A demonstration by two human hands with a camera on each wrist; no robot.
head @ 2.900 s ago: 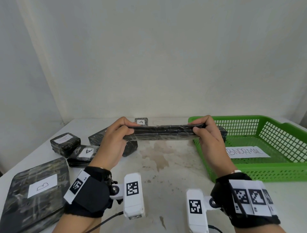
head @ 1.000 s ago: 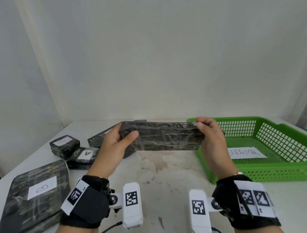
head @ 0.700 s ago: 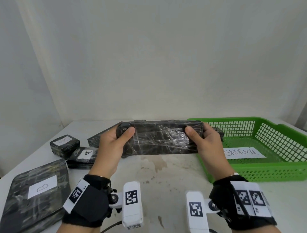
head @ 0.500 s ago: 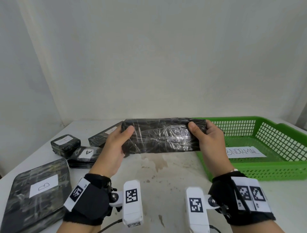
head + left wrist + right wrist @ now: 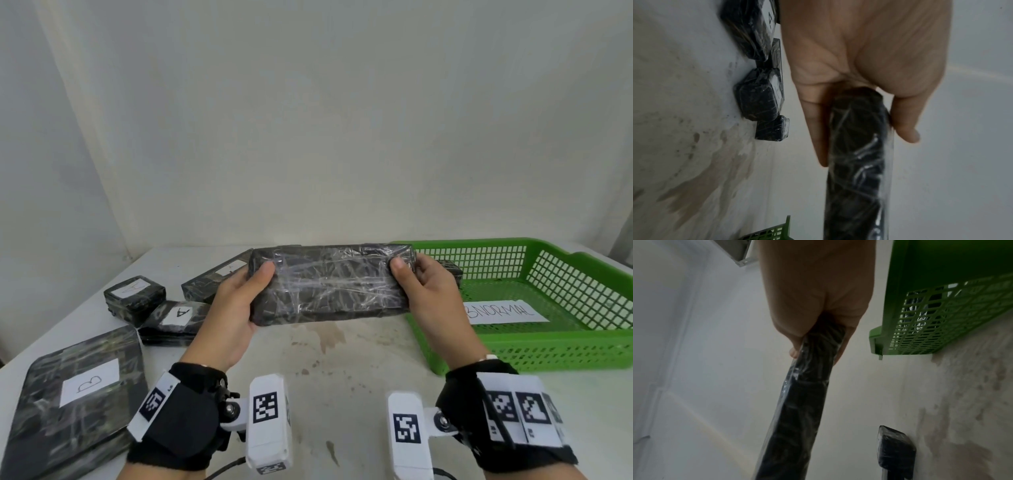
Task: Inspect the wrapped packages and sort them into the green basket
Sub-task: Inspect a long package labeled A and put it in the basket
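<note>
Hands up over the middle of the worktop (image 5: 342, 370), and between them a long black wrapped package (image 5: 330, 286), held level with a broad face turned toward the head camera. The left hand (image 5: 229, 315) grips the left end, thumb pressed on the near face, fingers curled round behind. The right hand (image 5: 431, 298) does the same at the right end, thumb on the front and fingers out of sight behind the wrap. From the left wrist view the package (image 5: 857, 162) shows edge-on, pinched between thumb and fingers of that hand (image 5: 863, 53). The right wrist view gives the same narrow edge (image 5: 797, 410) running out of the closed right hand (image 5: 813, 288).

At the right side of the worktop sits the green basket (image 5: 561, 353), a white paper slip (image 5: 507, 311) with handwriting lying on its floor, and a dark wrapped item (image 5: 450, 269) in its far left corner, mostly hidden behind the right hand.

Over on the left side, more black packages: a large flat one marked B (image 5: 75, 394) at the near left corner, a small boxy one (image 5: 135, 298) farther back, a flat one marked A (image 5: 174, 320) just beside it, and another labelled package (image 5: 212, 281) behind the left hand. Both wrists wear black straps with white coded tags.
</note>
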